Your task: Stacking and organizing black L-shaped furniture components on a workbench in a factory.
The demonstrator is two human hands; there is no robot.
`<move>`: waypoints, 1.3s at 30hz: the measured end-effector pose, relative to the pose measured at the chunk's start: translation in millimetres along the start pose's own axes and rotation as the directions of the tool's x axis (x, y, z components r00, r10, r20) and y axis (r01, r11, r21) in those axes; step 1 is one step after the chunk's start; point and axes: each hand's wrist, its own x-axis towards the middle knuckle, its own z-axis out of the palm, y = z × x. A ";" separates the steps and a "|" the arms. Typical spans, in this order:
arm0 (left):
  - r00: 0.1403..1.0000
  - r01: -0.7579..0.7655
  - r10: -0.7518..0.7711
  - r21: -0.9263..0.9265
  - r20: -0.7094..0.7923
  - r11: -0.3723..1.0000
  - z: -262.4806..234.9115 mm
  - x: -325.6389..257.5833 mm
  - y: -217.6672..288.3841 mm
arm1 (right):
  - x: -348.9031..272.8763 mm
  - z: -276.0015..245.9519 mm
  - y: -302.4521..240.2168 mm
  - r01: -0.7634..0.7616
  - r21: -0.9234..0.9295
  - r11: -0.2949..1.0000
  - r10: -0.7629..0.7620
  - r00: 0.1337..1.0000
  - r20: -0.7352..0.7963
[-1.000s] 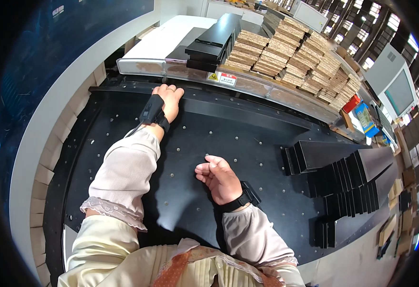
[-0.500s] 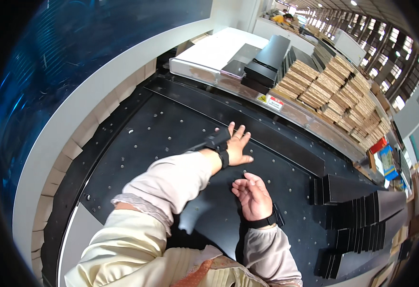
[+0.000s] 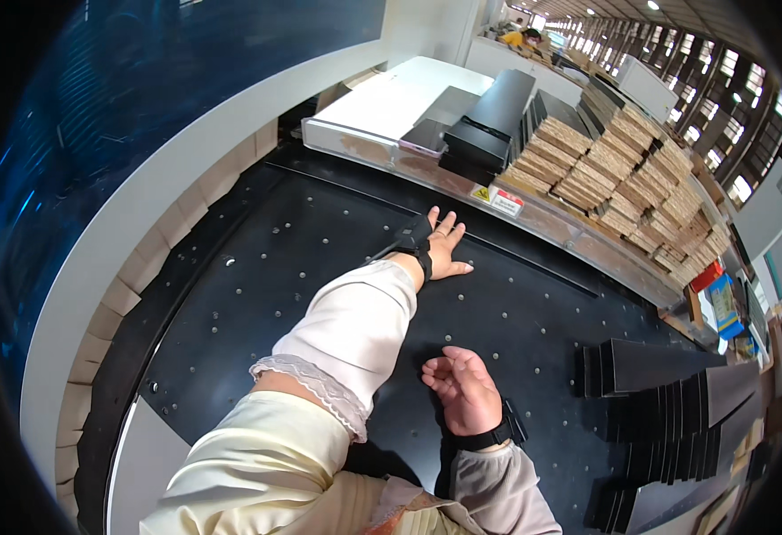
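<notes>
From where I stand, a long black strip (image 3: pixel 543 264) lies along the far side of the worktop (image 3: pixel 534 379), running slantwise just in front of the low pale rail (image 3: pixel 360 147). The person's left hand (image 3: pixel 443 247) reaches across to it, palm down and fingers spread apart, the fingertips at its near edge; I cannot tell how hard they press. Closer to the body, the right hand (image 3: pixel 467 390) hangs over the worktop with its palm turned inward and its fingers loosely bent, not clamped on anything. Both wrists carry black straps. The dark worktop is dotted with small round studs, and on its right side sit piles of short black boards (image 3: pixel 667 415), stacked face to face. Beyond the rail, which bears a yellow label (image 3: pixel 480 193) and a red-and-white one (image 3: pixel 508 203), there is a white surface (image 3: pixel 400 89) with dark boards (image 3: pixel 498 111) on it, and beside them tall stacks of raw-edged chipboard (image 3: pixel 614 169). Farther right I see a red box (image 3: pixel 706 275), a blue-and-yellow box (image 3: pixel 724 305) and a pale monitor (image 3: pixel 776 209). A glossy blue panel (image 3: pixel 141 116) rises on the left, pale flaps (image 3: pixel 166 218) hanging below its curved light frame. Far back, someone in yellow (image 3: pixel 522 38) bends forward.
</notes>
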 end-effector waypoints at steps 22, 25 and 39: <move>0.991 0.075 -0.068 0.055 -0.113 0.996 -6.5 -56.6 30.0 | 16.9 -41.9 -42.8 0.365 -0.931 -0.019 -0.696 0.663 0.275; 0.994 0.082 -0.078 0.050 -0.082 0.995 -10.5 -58.2 32.7 | 39.4 -79.9 -78.0 -0.065 -0.956 -0.286 -0.760 0.623 0.185; 0.994 0.076 -0.069 0.083 -0.083 0.994 -6.2 -55.7 31.6 | 61.1 -99.5 -78.2 -0.303 -0.855 -0.421 -0.574 0.819 -0.008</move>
